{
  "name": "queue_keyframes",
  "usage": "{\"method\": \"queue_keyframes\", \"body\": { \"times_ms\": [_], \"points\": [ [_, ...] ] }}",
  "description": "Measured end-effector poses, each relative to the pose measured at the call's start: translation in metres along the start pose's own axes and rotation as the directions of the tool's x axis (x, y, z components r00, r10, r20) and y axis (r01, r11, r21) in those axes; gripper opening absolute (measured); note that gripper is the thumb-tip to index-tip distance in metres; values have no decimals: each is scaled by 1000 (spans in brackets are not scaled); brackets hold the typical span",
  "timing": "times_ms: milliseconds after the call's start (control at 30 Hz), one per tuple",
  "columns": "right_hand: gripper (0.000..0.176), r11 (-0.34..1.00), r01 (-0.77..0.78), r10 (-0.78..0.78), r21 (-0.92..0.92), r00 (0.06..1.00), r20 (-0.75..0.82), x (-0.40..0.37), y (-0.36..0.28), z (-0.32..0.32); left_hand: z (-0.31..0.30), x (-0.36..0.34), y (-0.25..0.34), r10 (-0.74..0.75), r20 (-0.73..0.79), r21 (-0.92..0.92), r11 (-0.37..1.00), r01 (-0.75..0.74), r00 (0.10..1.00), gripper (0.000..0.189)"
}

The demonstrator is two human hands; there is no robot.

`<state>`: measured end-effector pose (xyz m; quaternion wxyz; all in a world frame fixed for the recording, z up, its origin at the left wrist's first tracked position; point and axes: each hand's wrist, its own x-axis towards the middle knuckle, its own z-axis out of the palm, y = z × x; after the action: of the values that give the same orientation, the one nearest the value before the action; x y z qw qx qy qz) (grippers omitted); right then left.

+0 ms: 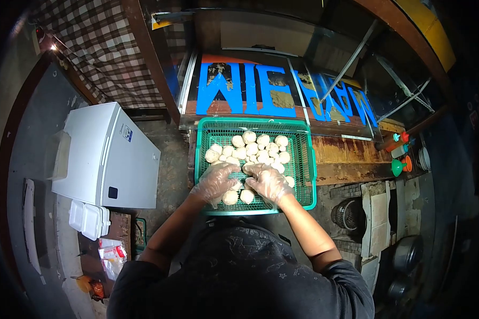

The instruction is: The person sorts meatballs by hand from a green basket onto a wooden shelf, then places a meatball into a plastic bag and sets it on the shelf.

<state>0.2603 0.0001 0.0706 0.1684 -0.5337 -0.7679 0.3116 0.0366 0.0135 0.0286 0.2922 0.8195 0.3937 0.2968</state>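
A green plastic basket [313, 159] with a mesh bottom stands in front of me. Scattered in it are many pale, cream-coloured balls [249, 137] of food, some large, some small, resembling meatballs. Both my hands wear clear plastic gloves and reach down into the basket from its near side. My left hand [216, 182] curls its fingers over balls left of the middle. Close beside it, my right hand [267, 183] bends its fingers inward around balls, its fingertips near those of the left. The balls under my palms are largely hidden. Two large balls [230, 198] lie nearest me.
Left stands a white chest freezer [130, 165], with foam boxes [89, 219] and plastic packets [112, 257] below it. Glass with blue lettering [245, 90] rises behind the basket. A wooden counter [351, 154] runs right toward sauce bottles [396, 137] and a green funnel [397, 167].
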Motion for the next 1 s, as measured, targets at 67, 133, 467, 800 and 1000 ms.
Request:
{"method": "queue_keyframes", "body": {
  "times_ms": [67, 133, 467, 800, 1000],
  "points": [
    [41, 989, 13, -6, -146, 999, 46, 1, 2, 7, -2, -4, 5, -88, 88, 5, 996, 88, 992, 39],
    [41, 988, -29, 41, -154, 996, 76, 1, 0, 9, -6, -4, 11, -170, 171, 17, 985, 169, 971, 40],
    [44, 955, 78, -26, -285, 983, 182, 8, -1, 30, 8, -1, 4, -285, 302, 302, 934, 192, 910, 32],
    [39, 967, -97, 153, -234, 960, 235, 15, -13, 48, 12, -1, -2, -326, 311, 482, 864, 147, 893, 27],
    [37, 971, -138, 183, -195, 955, 232, 16, -21, 49, 20, -1, -7, -351, 281, 452, 869, 200, 893, 28]
  ]
}}
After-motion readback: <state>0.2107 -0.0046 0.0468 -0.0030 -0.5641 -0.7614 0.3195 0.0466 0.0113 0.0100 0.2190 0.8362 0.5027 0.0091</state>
